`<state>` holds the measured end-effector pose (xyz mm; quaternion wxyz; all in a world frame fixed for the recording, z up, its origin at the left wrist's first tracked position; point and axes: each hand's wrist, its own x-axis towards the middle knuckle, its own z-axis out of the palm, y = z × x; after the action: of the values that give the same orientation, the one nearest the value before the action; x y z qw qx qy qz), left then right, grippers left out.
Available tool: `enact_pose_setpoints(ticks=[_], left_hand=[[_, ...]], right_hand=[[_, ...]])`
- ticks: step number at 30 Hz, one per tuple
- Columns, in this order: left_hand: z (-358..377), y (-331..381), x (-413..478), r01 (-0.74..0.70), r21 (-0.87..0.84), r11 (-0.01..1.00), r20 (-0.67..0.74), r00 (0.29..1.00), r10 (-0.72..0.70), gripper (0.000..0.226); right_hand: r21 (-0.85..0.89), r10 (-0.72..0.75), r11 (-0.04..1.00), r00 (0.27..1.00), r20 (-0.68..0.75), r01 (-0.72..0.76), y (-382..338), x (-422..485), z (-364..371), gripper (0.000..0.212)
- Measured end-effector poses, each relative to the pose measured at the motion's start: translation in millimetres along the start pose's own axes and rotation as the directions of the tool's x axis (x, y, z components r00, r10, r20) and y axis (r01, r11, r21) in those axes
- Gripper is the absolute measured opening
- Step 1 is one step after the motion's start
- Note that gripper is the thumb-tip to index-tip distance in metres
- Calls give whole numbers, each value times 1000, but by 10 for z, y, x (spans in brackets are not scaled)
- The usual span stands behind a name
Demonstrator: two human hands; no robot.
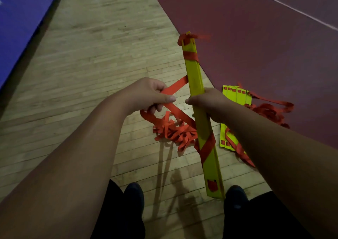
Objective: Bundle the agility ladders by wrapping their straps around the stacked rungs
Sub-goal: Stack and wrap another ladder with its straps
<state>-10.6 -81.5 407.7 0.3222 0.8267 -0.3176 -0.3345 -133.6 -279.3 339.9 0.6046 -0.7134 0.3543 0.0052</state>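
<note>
Above wood floor [91, 56], right hand [210, 103] seemingly wrapped round stacked rungs [196, 81], left hand [146, 94] fingers [155, 109] pinching red strap [176, 87]

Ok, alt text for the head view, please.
A person's right hand grips a stack of yellow rungs, partly wrapped, while the left hand holds a red strap taut beside it. Beneath, loose strap is tangled, and a second ladder lies on the gym floor.

Black trousers [117, 220] cover both legs. Just ahead of the trousers sit a dark, round-toed left shoe [134, 193] and right shoe [236, 195]. Farther ahead of the trousers, both forearms [82, 156], the left grip [146, 94] and the right grip [210, 103] are bare.
</note>
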Motion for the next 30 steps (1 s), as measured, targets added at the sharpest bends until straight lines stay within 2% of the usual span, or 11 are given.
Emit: enact_pose_setpoints(ticks=[3,7,10,14,18,21,24,28,30], left_hand=[[-19,-19,-17,-10,18,1000,71,997,8,21],[-9,-73,-8,1,64,998,82,997,-7,19],[25,-90,30,8,65,998,81,997,-13,18],[50,-81,66,18,64,998,78,997,-23,19],[64,-79,74,25,48,999,97,995,-30,19],[63,-57,80,34,8,999,102,994,-34,20],[63,-36,91,48,-69,996,99,994,-41,21],[165,-36,156,70,-91,993,62,996,-64,21],[217,-47,200,99,-98,990,12,995,-99,26]], right_hand=[[178,46,983,997,59,-56,17,30,24,31],[-45,22,999,1000,22,-21,-31,45,11,20],[-126,89,989,987,134,-72,-96,-11,30,16],[-204,56,979,957,285,4,-70,-5,15,30],[-184,-1,982,965,262,51,-20,11,38,27],[-204,-81,973,985,151,111,-2,-8,157,19],[-127,-114,985,992,56,121,-17,-32,270,17],[-177,-150,968,976,161,178,-49,-82,291,25],[-176,-166,960,952,257,216,-86,-136,300,21]])
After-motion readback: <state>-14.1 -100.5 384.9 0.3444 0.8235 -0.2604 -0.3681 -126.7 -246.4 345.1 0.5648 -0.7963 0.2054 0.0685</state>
